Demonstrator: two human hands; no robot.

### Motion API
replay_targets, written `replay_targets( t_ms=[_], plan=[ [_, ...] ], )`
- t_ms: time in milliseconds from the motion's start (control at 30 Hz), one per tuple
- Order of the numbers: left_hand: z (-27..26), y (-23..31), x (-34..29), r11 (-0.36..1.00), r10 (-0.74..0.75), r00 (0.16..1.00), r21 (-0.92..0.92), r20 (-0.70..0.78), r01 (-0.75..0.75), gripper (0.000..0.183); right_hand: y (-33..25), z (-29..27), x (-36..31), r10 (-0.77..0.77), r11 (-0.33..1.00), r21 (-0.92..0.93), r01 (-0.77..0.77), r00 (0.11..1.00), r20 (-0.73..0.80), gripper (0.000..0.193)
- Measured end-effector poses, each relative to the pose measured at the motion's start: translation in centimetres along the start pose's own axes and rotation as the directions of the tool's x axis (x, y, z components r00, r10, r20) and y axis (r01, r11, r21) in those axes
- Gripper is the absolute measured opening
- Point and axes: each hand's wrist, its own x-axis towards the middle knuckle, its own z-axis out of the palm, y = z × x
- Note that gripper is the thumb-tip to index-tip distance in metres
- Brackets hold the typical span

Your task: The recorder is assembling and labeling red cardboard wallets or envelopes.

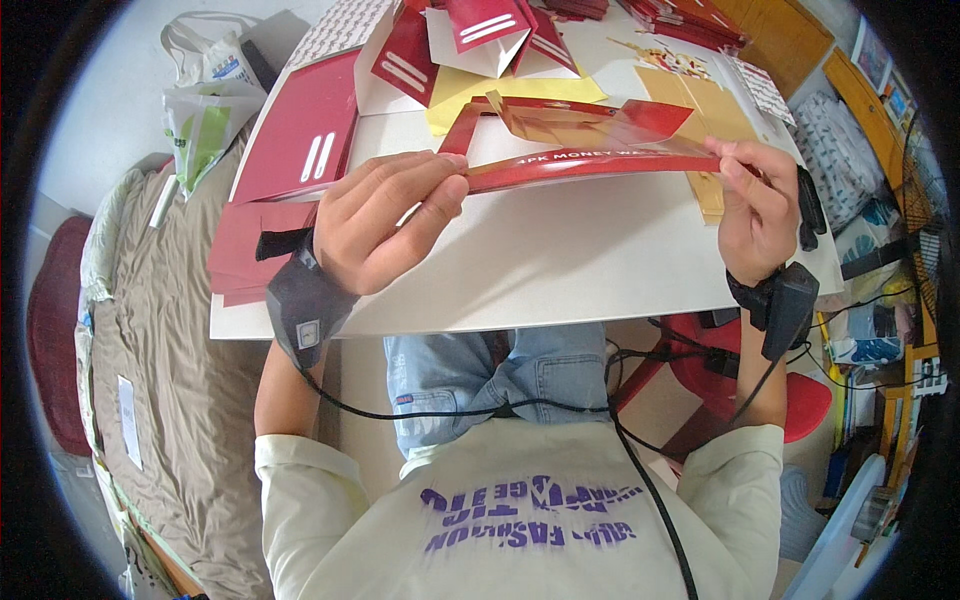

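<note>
A red cardboard package [500,178] with a large clear window and a gold inner side is stretched between my hands, tilted above the white table [560,270]. My left hand [385,215] pinches its near left corner between thumb and fingers. At its right end, my right hand [758,205] pinches the other corner. Beyond the package lies a yellow sheet [450,110]. Maroon folded cards [310,130] are stacked left of it, with reddish sheets [250,245] beside my left wrist. Gold paper pieces [700,100] lie at the right, partly behind the package.
Standing folded maroon cards [405,65], red stacks [690,20] and small loose gold pieces [670,62] occupy the table's far side. A bed [180,330] stands left; a red chair [800,405] is below right. Black cables [460,410] run from both wrist bands across my lap.
</note>
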Motion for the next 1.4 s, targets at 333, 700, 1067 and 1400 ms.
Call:
replay_targets(
  t_ms=[333, 700, 1067, 1400],
  plan=[
    [0.9, -0.1, -0.2, 1.000, 0.019, 1.000, 0.000, -0.006, -0.019, 0.034, -0.1, -0.2, -0.2, 0.025, 1.000, 0.015, -0.025, 1.000, -0.005, 0.034],
    [0.7, 0.8, -0.9, 0.996, 0.053, 0.994, 0.066, 0.091, -0.059, 0.024, -0.5, 0.1, -3.8, 0.083, 0.996, 0.015, -0.087, 0.982, 0.172, 0.025],
    [-0.1, 0.5, -1.3, 0.990, 0.109, 0.991, 0.076, 0.078, -0.115, 0.025, -1.9, -1.2, -1.8, -0.205, 0.948, -0.160, 0.276, 0.912, 0.355, 0.024],
    [0.4, 1.0, -1.5, 0.958, 0.117, 0.970, 0.234, 0.214, -0.167, 0.044, -2.4, -1.0, -0.6, -0.272, 0.916, -0.199, 0.349, 0.903, 0.331, 0.021]
  ],
)
